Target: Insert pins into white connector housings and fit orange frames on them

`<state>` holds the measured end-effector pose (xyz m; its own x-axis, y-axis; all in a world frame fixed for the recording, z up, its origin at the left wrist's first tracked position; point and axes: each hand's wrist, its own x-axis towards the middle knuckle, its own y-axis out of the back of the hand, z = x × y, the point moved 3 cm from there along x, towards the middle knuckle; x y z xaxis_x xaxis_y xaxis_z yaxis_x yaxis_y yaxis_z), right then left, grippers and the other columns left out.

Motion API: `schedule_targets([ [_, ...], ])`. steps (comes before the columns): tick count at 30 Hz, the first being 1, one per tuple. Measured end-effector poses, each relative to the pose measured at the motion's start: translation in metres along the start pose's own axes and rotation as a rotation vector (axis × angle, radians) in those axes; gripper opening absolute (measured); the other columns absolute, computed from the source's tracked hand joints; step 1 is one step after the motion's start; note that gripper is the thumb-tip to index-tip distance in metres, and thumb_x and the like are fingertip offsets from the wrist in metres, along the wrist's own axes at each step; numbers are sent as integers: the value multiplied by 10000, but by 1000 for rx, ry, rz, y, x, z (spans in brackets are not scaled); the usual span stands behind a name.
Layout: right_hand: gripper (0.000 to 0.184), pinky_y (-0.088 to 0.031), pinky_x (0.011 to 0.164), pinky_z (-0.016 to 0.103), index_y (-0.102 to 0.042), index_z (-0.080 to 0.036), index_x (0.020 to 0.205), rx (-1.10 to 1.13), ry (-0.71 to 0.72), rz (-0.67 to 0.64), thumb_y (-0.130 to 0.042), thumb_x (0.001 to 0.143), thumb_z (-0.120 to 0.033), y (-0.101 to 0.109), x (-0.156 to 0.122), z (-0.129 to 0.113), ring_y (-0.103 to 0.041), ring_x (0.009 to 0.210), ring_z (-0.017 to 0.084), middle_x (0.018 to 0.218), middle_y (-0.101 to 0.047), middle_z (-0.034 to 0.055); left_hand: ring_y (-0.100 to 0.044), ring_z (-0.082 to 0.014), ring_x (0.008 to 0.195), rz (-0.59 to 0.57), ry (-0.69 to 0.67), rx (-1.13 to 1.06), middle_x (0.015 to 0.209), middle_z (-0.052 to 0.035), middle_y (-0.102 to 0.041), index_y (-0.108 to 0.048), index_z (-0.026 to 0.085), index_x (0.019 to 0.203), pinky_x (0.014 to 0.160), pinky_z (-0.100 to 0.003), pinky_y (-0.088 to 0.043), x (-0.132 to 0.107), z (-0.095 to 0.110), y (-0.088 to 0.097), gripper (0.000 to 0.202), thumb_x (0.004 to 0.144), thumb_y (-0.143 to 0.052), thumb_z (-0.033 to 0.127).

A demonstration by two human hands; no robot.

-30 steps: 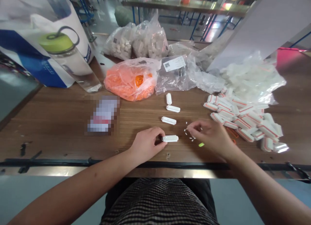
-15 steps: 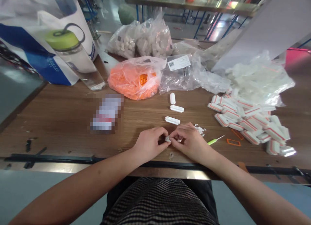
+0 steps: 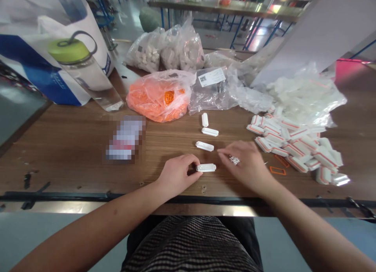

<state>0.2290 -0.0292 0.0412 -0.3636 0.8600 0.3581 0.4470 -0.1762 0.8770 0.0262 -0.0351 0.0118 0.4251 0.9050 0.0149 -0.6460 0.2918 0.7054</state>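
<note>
My left hand (image 3: 179, 172) is closed, pinching the left end of a white plastic connector housing (image 3: 207, 167) between thumb and forefinger. The housing lies sideways with rows of small holes facing up. Over to the right, my right hand (image 3: 248, 164) is beside a small heap of tiny white pieces (image 3: 234, 160). Its fingers are apart and slightly blurred, with nothing visible held in them; the hand covers part of the heap. Beyond my hands lie similar white housings: one nearest (image 3: 205, 146), a second (image 3: 210, 131) behind it, and a third (image 3: 205, 119) turned lengthwise.
A pile of white housings with orange rims (image 3: 296, 142) lies right, by a loose orange frame (image 3: 277, 170). Behind are a bag of orange parts (image 3: 158, 97) and clear plastic bags (image 3: 216, 95). A bottle (image 3: 88, 76) and a blurred-out object (image 3: 126, 138) are left.
My right hand has left the housing and moved right to the small white pieces, uncovering the housing. My left hand still pinches it. The green-handled tool is now mostly hidden behind my right hand.
</note>
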Motion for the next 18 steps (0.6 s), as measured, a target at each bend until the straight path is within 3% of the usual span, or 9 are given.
schedule_targets([
  [3,192,-404,676,324,-755,-222,763,43,-230,-149,-595,848,-286,2,8,46,-628,713,186,763,-716,36,-479,-107,572,2,-8,8,630,66,-517,-638,210,854,596,-246,-371,1,0,0,100,768,-686,228],
  [6,171,-423,643,299,-766,-229,761,119,-323,-267,-623,809,-311,-3,13,67,-633,679,174,759,-722,24,-469,-104,559,12,-23,11,628,66,-522,-636,209,845,583,-242,-366,1,1,1,101,761,-690,224],
  [18,224,-392,641,292,-741,-229,678,9,-254,-336,-569,813,-275,-4,19,55,-612,662,167,694,-698,20,-471,-103,551,23,-39,15,631,63,-531,-640,209,863,583,-244,-376,0,-2,0,108,769,-688,233],
])
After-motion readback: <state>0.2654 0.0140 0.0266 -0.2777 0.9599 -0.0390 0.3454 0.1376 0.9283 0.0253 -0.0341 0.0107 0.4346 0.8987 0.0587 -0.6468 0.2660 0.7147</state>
